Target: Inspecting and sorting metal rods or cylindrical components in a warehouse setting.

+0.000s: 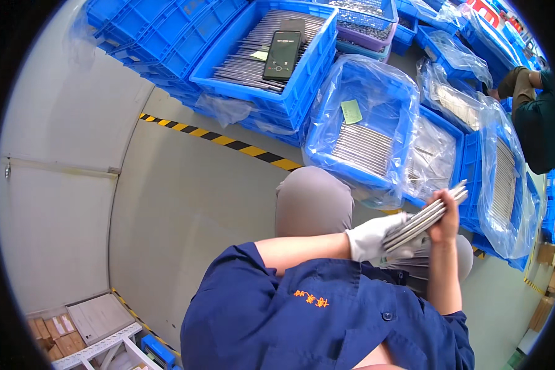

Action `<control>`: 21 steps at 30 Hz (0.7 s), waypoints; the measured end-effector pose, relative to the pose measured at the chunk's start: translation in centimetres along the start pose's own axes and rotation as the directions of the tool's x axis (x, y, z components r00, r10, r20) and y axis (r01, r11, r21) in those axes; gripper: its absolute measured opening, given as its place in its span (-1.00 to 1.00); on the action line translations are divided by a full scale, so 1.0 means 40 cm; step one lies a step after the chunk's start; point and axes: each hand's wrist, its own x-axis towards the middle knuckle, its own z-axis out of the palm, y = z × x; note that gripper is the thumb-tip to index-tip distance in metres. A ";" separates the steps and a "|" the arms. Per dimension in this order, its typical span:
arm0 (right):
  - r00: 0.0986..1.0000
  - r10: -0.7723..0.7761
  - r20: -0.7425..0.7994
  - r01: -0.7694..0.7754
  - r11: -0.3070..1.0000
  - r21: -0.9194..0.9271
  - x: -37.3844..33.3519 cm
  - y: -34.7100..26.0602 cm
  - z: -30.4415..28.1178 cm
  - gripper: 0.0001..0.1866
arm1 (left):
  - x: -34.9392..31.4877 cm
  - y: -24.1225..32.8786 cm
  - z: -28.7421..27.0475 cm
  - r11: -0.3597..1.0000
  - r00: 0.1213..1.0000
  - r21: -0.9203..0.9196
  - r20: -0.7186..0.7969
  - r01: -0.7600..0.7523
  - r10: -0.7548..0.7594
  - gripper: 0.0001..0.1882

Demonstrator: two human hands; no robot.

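A bundle of several slim silver metal rods (pixel 418 226) lies slantwise between my two hands, in front of my knees. My left hand (pixel 370 237), in a white glove, is closed round its lower left end. My bare right hand (pixel 446 222) grips the bundle near the upper right end, where the rod tips stick out past the fingers. Just beyond is a blue crate (pixel 312 137) lined with clear plastic, with a row of similar rods (pixel 364 148) and a yellow-green paper slip (pixel 351 111) inside. Beside it, another lined crate holds loose thin rods (pixel 430 159).
A stacked blue crate (pixel 228 90) of rods carries a dark phone (pixel 283 55). More rods fill a plastic-draped crate (pixel 505 237) at right. Another person (pixel 536 123) is at the far right. Black-yellow tape (pixel 228 142) crosses the floor; a white rack (pixel 105 351) stands lower left.
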 end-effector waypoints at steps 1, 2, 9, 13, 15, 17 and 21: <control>0.997 -0.070 0.024 0.070 0.998 0.002 0.018 -0.028 0.016 -0.88 | 0.014 0.027 0.019 0.994 0.994 0.021 -0.037 -0.106 0.107 -0.71; 0.980 -0.193 0.056 0.197 0.977 -0.080 0.033 -0.055 0.044 -0.88 | 0.038 0.055 0.012 0.990 0.993 -0.107 -0.087 -0.090 0.081 -0.69; 0.878 -0.453 0.155 0.476 0.858 -0.194 0.094 -0.145 0.194 -0.87 | 0.178 0.199 0.077 0.950 0.935 -0.116 -0.249 -0.289 0.254 -0.69; 0.946 -0.247 0.211 0.286 0.940 -0.183 0.164 -0.106 0.161 -0.87 | 0.189 0.198 0.043 0.966 0.934 0.010 -0.253 -0.259 0.253 -0.71; 0.967 -0.141 0.211 0.176 0.972 -0.158 0.190 -0.095 0.141 -0.85 | 0.169 0.189 0.051 0.976 0.948 0.095 -0.239 -0.194 0.211 -0.70; 0.921 0.034 0.388 0.013 0.993 -0.118 0.201 -0.092 0.148 -0.85 | 0.140 0.193 0.056 0.994 0.994 0.099 -0.092 -0.056 0.065 -0.67; 0.838 0.149 0.524 -0.157 0.987 -0.030 0.179 -0.058 0.202 -0.80 | 0.089 0.219 0.092 0.978 0.990 0.151 -0.032 0.144 -0.141 -0.73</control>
